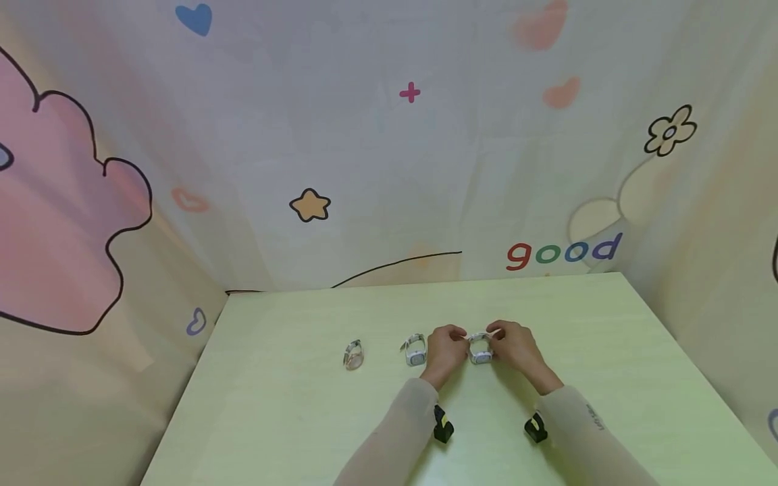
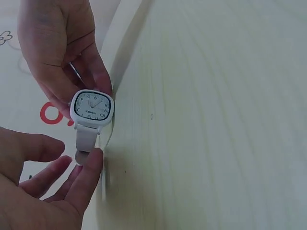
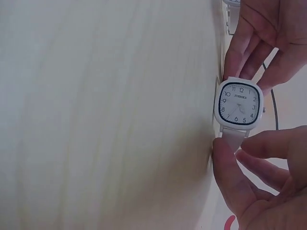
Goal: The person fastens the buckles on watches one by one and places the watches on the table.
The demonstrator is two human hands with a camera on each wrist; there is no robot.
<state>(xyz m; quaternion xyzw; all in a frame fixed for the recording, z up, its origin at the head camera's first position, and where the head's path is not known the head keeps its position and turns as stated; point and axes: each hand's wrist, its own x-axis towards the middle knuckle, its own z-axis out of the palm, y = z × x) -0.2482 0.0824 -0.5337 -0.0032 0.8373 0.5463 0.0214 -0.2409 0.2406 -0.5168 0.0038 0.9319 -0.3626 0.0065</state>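
A white wristwatch [image 1: 481,358] with a rounded square face stands on the table between the two hands, its strap curved into a loop. My left hand [image 1: 446,352] has its fingertips at the strap on the left side, and in the left wrist view they meet around the strap just beyond the case [image 2: 92,109]. From the other side my right hand [image 1: 516,347] pinches the strap between thumb and finger, as the right wrist view shows beside the dial [image 3: 240,105]. Close to the left hand stands a second white watch [image 1: 416,358].
Farther left on the pale wooden table [image 1: 273,405] is a third watch [image 1: 354,359], with a pinkish round-looking face. A printed curtain [image 1: 377,148] hangs behind the table and along both sides. Black wrist cameras [image 1: 444,426] sit under the sleeves.
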